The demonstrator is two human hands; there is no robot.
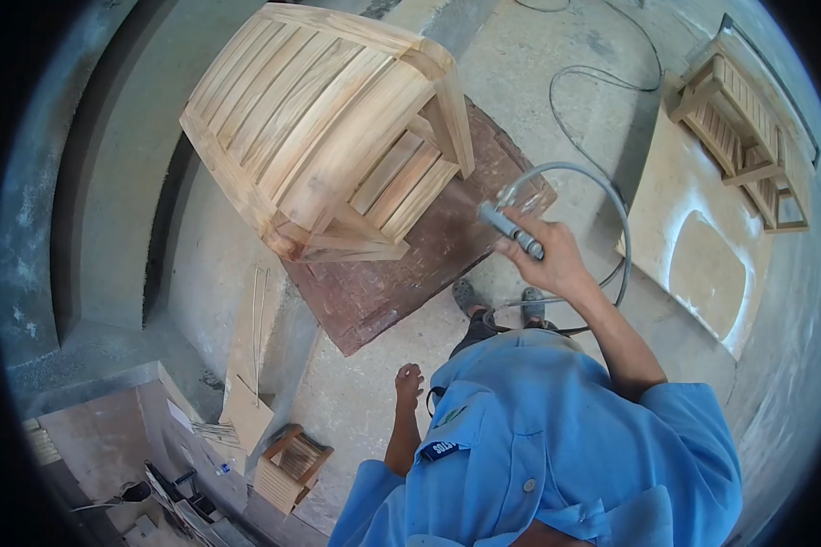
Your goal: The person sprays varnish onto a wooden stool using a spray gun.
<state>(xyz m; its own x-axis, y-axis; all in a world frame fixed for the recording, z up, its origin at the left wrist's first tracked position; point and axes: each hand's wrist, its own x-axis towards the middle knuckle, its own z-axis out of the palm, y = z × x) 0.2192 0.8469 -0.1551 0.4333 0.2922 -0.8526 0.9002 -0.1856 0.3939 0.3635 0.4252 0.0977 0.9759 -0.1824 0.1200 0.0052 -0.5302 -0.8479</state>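
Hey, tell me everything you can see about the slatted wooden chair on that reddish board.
The slatted wooden chair is pale, bare-looking timber with no finish visible. Long curved slats run side by side across a frame of thicker rails, and shorter slats show beneath. It is tipped over rather than standing upright, and it rests on the reddish-brown board, which lies on the concrete floor. The right hand holds a hose-fed tool close to one of its corners, without touching it.

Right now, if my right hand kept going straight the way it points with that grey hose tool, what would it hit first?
Most likely the pale slatted wooden chair, near its leg, lying on the reddish-brown board. Your right hand aims the grey hose tool toward it; depth is unclear.
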